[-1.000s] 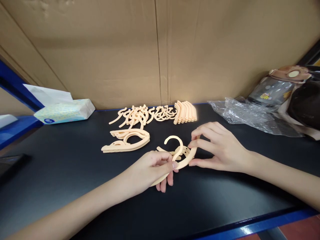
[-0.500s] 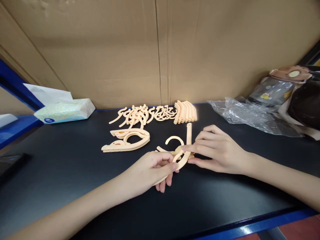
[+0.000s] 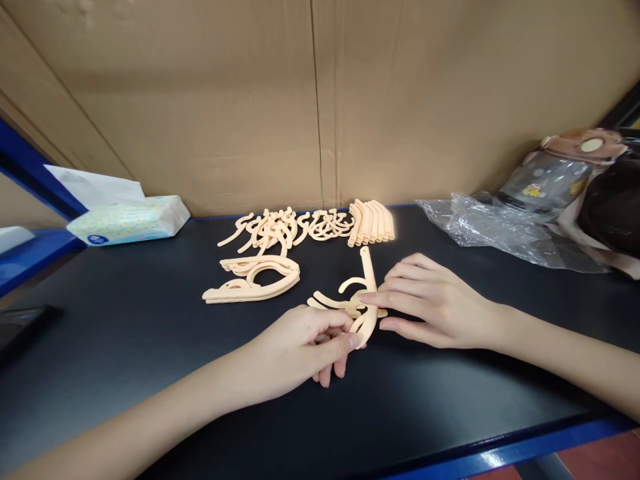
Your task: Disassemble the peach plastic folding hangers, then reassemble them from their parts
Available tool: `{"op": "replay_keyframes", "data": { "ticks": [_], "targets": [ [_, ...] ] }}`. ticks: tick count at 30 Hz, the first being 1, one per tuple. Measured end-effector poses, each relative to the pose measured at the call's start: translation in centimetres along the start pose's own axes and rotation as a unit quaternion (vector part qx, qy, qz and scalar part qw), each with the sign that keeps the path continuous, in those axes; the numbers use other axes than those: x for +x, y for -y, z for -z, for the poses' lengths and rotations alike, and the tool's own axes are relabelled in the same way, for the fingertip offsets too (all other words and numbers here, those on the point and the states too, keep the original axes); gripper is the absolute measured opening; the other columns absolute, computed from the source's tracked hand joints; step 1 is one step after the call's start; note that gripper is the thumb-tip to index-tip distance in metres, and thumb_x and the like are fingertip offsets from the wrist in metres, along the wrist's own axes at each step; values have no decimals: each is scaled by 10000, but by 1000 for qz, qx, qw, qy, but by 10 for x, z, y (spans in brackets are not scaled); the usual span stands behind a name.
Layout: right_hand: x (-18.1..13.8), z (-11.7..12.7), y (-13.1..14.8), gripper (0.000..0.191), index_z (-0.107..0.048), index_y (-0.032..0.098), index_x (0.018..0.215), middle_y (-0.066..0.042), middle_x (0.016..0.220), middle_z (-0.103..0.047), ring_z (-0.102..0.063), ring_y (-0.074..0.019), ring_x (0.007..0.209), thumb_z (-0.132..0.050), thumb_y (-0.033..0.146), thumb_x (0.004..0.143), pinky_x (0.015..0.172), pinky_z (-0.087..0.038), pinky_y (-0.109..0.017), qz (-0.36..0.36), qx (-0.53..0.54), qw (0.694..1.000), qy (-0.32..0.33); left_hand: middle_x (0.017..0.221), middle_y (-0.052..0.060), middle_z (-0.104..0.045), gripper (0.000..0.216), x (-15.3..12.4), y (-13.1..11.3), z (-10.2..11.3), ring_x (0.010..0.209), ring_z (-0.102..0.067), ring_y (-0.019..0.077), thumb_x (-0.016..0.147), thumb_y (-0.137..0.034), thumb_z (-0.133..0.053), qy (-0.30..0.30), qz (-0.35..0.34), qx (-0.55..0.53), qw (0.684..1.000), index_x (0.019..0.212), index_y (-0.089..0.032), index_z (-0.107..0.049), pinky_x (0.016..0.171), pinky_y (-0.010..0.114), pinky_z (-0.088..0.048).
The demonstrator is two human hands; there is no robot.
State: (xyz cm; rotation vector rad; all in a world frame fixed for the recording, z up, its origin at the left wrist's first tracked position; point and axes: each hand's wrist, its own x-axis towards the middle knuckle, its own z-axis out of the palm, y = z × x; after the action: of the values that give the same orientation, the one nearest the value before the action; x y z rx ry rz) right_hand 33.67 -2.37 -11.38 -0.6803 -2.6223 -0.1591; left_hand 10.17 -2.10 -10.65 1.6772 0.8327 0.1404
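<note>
A pale orange folding plastic hanger lies on the black tabletop between my hands. My left hand is closed, pinching the hanger's near end between thumb and fingers. My right hand rests beside it with fingers stretched out, their tips pressing on the hanger's middle. One arm of the hanger stands up and points away from me. Its hook curls to the left.
A small stack of folded hangers lies left of centre. Several loose hanger parts and a row of arms sit by the cardboard wall. A tissue pack is at the left. Crumpled plastic and a bottle are at the right.
The hanger's right arm has swung from lying curved near the table to standing upright and leaning left. My right hand's fingers have slid left onto the hanger's middle. The left hand stayed put.
</note>
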Motion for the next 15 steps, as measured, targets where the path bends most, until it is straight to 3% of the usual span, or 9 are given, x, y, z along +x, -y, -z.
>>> {"op": "replay_keyframes", "data": {
  "ticks": [5,9,15],
  "targets": [
    [1,0,0,263,-593,146,1113,-42,889,-686,-575,-156,854,-478,297,931,799,-371,-328,-9,1,1000,2,696,-43,-584,193,-1,-1,3,549,-529,61,884,-357,-510,22,-28,57,998,907,-179,-582,519,149,-418],
    [1,-1,-1,244,-608,157,1048,-40,870,-678,-563,-162,843,-470,321,933,797,-363,-332,-18,-4,1000,5,618,-71,-487,149,-2,0,5,549,-467,60,835,-326,-586,12,-44,109,993,854,-179,-571,513,147,-372],
    [0,-1,-3,269,-622,152,925,-45,792,-641,-527,-167,755,-462,369,928,736,-365,-322,-58,-21,998,-19,637,-63,-506,165,-2,-1,4,566,-482,69,848,-346,-567,21,-34,95,995,898,-189,-576,534,162,-373]
  ]
}}
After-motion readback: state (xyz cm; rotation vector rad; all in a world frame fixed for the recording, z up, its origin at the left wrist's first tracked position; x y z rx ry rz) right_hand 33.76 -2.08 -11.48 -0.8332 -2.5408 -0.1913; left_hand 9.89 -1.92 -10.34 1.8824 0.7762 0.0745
